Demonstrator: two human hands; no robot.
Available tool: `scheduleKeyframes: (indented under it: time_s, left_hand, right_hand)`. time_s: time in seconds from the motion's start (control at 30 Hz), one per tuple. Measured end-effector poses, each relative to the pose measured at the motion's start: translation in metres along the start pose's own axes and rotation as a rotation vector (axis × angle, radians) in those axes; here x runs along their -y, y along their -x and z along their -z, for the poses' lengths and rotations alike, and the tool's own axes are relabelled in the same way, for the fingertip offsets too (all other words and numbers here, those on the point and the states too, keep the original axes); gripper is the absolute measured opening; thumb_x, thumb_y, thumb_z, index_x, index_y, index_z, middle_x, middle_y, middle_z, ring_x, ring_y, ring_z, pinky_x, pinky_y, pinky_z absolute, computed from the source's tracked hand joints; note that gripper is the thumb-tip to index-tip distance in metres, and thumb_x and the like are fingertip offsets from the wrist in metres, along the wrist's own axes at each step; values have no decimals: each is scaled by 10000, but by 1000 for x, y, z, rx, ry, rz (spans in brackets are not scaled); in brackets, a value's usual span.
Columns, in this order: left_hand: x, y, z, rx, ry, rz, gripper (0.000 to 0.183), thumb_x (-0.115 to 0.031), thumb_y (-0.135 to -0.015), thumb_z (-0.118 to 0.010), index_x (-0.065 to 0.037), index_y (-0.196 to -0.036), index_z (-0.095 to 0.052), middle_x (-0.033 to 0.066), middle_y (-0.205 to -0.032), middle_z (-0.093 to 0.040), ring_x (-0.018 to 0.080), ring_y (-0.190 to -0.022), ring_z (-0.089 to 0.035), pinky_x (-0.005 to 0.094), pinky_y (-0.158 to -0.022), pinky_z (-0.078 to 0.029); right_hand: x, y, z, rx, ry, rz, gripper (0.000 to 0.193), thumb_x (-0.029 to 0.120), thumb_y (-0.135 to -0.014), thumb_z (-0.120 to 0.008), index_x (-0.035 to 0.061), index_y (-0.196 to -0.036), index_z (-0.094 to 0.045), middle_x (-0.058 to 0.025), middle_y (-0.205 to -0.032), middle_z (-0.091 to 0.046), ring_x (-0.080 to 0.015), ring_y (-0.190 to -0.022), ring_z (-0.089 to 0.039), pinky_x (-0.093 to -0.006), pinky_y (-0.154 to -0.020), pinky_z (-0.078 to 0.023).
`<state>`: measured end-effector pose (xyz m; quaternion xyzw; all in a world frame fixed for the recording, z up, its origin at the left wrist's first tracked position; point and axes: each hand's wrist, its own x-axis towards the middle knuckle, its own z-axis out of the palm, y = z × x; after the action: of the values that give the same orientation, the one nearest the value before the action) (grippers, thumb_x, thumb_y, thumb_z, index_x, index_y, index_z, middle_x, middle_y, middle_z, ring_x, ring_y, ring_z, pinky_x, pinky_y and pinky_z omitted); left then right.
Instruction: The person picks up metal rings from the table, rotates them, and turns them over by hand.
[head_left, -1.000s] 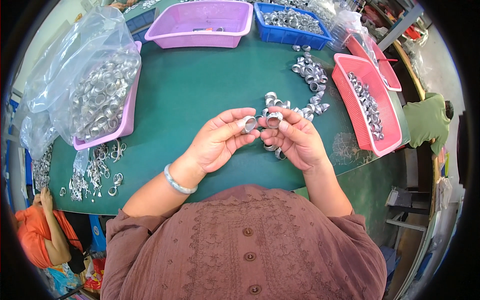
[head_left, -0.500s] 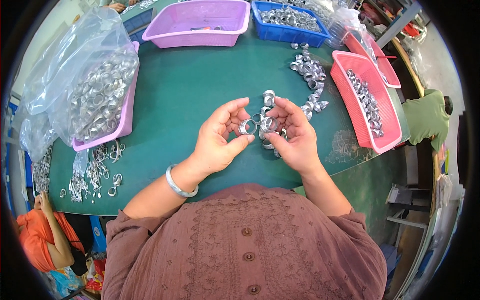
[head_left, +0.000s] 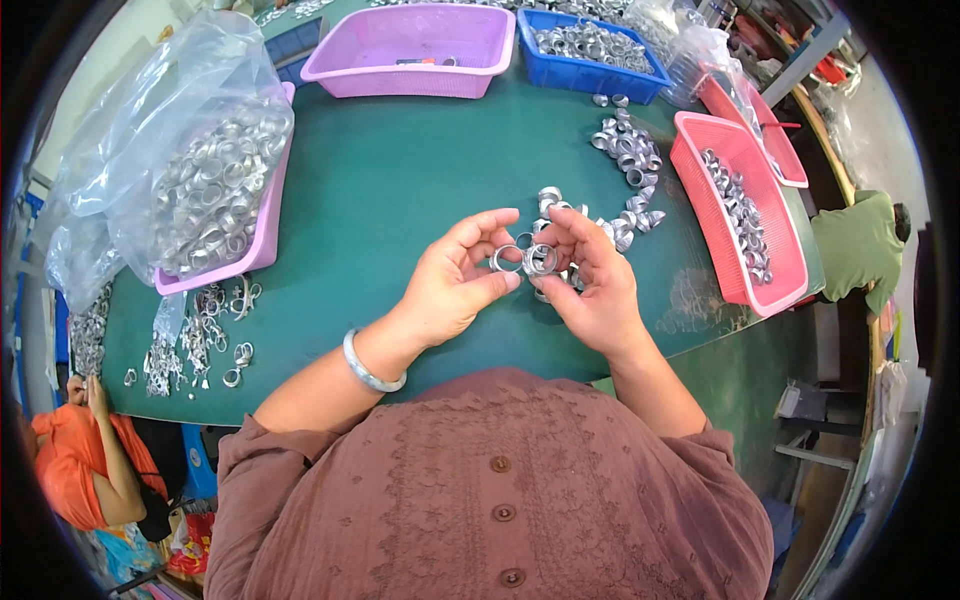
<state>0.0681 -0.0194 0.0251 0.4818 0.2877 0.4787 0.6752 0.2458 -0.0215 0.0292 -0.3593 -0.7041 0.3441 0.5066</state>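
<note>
The left hand (head_left: pixel 455 285) pinches a thin metal ring (head_left: pixel 505 259) between thumb and fingertips, while the right hand (head_left: pixel 590 285) grips a wider metal ring (head_left: pixel 540 260) the same way, the two rings touching edge to edge above the middle of the green table (head_left: pixel 400 190). To do this well, I judge the rings should be kept face to face and square, with pressure light so neither slips. Both wrists are bent inward, palms facing each other, forearms coming up from the near edge. A loose pile of rings (head_left: pixel 625 215) lies just beyond the right hand, short of the red basket (head_left: pixel 745 215) by the right edge.
</note>
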Motion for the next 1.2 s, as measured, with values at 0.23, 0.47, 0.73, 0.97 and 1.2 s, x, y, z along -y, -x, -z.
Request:
scheduleKeyframes:
  time_s: [0.23,0.47,0.73,0.97,1.2]
  left_hand:
    - [3,1,0,22,178,101,453,55,-784,-590,-9,-1211,-451,46,-1025,-512,138,-987,-522,284,-867,-447]
    - [-1,7,-2,25,67,4,446,46,-799,-578,-9,-1219,-440,61,-1055,-519,134,-986,-524,267,-874,-435]
    - [-26,16,-11,111,354,355,372,-155,-868,-561,-30,-1201,-453,25,-1073,-515,109,-993,-513,276,-857,-441]
    - [-54,21,-3,-17,285,363,185,-141,-880,-537,-61,-1047,-543,24,-828,-571,68,-678,-533,197,-561,-461]
    - [-206,15,28,-385,-853,-858,250,-81,-850,-556,-7,-1089,-556,-3,-810,-566,30,-636,-447,165,-571,-393]
  right_hand:
    - [9,-2,2,65,50,45,530,-98,-690,-625,14,-1184,-467,-93,-977,-579,-151,-802,-591,-253,-679,-491]
    - [10,-3,1,37,25,38,513,-101,-693,-617,14,-1173,-477,-101,-980,-582,-160,-818,-598,-263,-689,-492]
    - [23,-8,-4,140,129,141,473,-73,-674,-646,13,-1120,-513,-102,-921,-588,-184,-799,-596,-267,-666,-486]
    - [37,-9,0,151,185,154,478,22,-651,-707,43,-1098,-539,-72,-982,-582,-194,-794,-552,-285,-675,-448]
    - [15,-12,21,46,229,70,322,-9,-702,-643,19,-1014,-570,-76,-907,-591,-155,-732,-541,-254,-620,-440]
